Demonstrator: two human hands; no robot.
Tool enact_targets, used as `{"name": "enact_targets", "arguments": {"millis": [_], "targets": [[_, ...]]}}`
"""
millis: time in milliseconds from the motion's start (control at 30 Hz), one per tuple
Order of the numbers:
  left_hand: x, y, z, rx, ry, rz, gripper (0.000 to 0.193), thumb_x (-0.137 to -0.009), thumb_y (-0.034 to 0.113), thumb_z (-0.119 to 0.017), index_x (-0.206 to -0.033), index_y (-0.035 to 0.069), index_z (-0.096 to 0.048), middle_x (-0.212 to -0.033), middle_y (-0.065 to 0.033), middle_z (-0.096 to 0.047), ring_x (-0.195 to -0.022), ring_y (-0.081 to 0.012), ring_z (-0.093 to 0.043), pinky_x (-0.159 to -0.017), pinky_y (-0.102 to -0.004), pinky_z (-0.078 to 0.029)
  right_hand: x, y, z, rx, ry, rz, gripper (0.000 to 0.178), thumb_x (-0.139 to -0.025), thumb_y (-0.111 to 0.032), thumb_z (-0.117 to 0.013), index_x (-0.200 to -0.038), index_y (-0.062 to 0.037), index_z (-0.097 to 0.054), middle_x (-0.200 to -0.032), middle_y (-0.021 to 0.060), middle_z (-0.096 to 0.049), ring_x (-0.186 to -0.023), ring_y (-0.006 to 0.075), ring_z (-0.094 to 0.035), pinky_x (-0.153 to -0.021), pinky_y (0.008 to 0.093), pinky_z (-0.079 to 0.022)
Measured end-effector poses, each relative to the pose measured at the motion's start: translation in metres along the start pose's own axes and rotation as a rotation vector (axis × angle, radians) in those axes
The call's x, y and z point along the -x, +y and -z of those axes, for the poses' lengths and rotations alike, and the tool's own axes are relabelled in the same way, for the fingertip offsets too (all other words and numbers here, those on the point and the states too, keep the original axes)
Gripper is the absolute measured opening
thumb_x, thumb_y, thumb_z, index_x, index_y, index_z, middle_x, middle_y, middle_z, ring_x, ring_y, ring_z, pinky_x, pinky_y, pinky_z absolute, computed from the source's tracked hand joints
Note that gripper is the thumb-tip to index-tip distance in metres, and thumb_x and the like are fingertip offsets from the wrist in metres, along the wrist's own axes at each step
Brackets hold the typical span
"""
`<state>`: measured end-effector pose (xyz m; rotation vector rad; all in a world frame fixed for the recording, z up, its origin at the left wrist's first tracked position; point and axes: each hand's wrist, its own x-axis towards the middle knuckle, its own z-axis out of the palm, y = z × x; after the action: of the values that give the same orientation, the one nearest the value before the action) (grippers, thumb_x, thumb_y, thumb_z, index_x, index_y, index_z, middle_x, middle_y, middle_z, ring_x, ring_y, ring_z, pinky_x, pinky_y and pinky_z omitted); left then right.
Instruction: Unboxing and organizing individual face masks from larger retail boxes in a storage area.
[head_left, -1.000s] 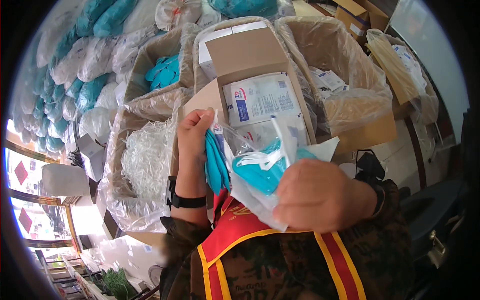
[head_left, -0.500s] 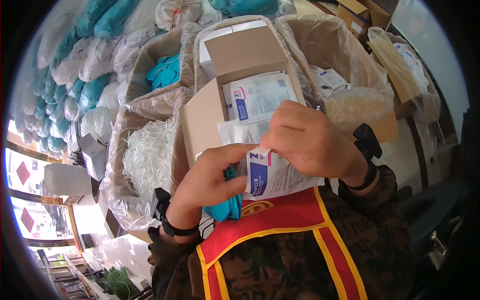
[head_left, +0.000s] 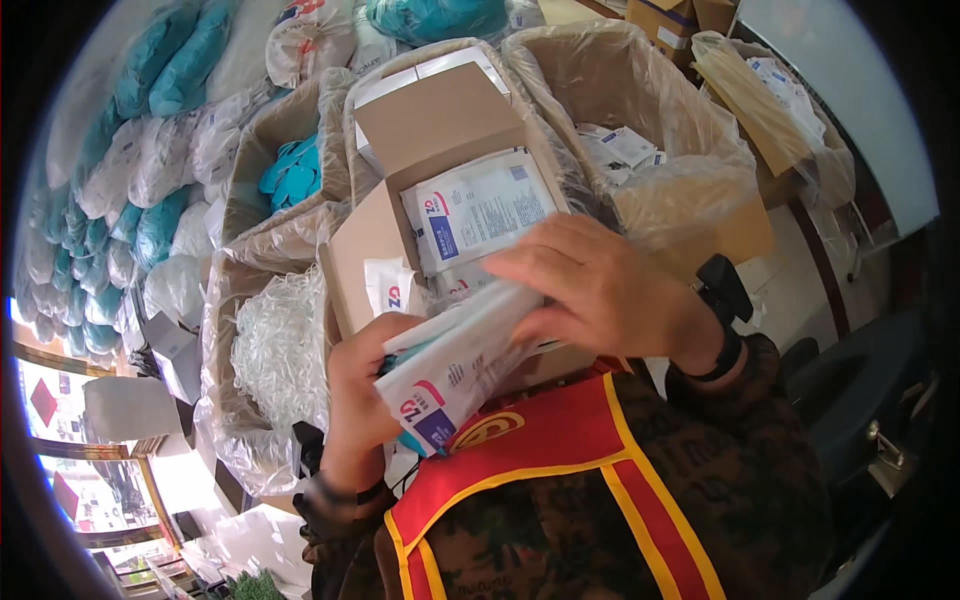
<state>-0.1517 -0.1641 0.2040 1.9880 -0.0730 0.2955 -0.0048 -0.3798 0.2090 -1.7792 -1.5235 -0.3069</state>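
Note:
In front of my chest I hold a white plastic pouch with blue and red print, tilted down to the left. My left hand is closed on its left end, along with a teal folded piece that shows above and below the pouch; its kind is unclear. My right hand grips the pouch's upper right end, thumb below and fingers over it. Just beyond, an open cardboard box holds similar white pouches. A small white printed piece lies at its left side.
Plastic-lined bins surround the box: one with tangled white strips, one with teal pieces, one with white packets. Filled clear bags are piled at far left. A dark chair stands at right.
Both hands were pinching the pouch's top edge while it stood upright. Now the pouch is turned and tilted to the left, and the right hand has a wider grip. The whole view has shifted slightly.

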Motion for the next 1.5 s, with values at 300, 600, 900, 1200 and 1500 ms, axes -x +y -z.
{"name": "enact_targets", "arguments": {"millis": [300,600,900,1200,1500], "targets": [[-0.001,-0.017,0.045,0.307,0.481,0.212,0.028,-0.077,0.007,-0.073,-0.101,-0.001,-0.062,-0.082,-0.0036,-0.065,-0.069,-0.0087,-0.056,-0.066,-0.0228,-0.046,0.1,0.06,0.083,-0.173,0.114,-0.813,0.016,-0.086,-0.008,-0.066,-0.1,-0.0004,-0.065,-0.092,0.0046,-0.063,-0.082,0.0127,-0.059,-0.073,0.028,-0.048],[-0.041,-0.015,0.013,0.294,0.416,0.072,0.022,-0.08,0.0,-0.072,-0.1,0.0,-0.062,-0.088,-0.0021,-0.065,-0.08,-0.0091,-0.059,-0.074,-0.0231,-0.047,0.098,0.207,0.182,0.597,0.241,-0.608,0.037,-0.093,-0.019,-0.061,-0.125,-0.0018,-0.058,-0.118,0.0068,-0.062,-0.105,0.0134,-0.058,-0.09,0.029,-0.046],[-0.039,-0.002,-0.006,0.224,0.243,0.062,0.025,-0.084,0.005,-0.072,-0.107,-0.001,-0.066,-0.09,-0.0017,-0.067,-0.08,-0.0073,-0.058,-0.073,-0.0221,-0.045,-0.012,0.05,0.023,-0.545,-0.061,-0.363,0.024,-0.094,-0.012,-0.059,-0.115,-0.0011,-0.062,-0.098,0.0094,-0.064,-0.092,0.0172,-0.062,-0.083,0.0308,-0.049],[-0.022,-0.028,0.028,0.368,0.562,0.238,0.017,-0.085,0.011,-0.073,-0.097,-0.001,-0.069,-0.081,0.0011,-0.064,-0.069,-0.0046,-0.05,-0.063,-0.02,-0.038,0.012,0.066,0.053,0.191,0.053,-0.293,0.015,-0.085,-0.006,-0.065,-0.098,0.0009,-0.066,-0.089,0.0127,-0.061,-0.085,0.0224,-0.06,-0.075,0.0327,-0.048],[-0.027,0.0,0.008,0.53,0.259,0.158,0.017,-0.088,0.011,-0.069,-0.1,-0.001,-0.069,-0.088,-0.0028,-0.067,-0.078,-0.0085,-0.06,-0.073,-0.0228,-0.047,-0.035,0.009,0.022,-0.354,0.01,-0.038,0.01,-0.083,-0.001,-0.068,-0.092,0.0008,-0.065,-0.094,0.0131,-0.063,-0.083,0.0247,-0.061,-0.073,0.0302,-0.048]]}}
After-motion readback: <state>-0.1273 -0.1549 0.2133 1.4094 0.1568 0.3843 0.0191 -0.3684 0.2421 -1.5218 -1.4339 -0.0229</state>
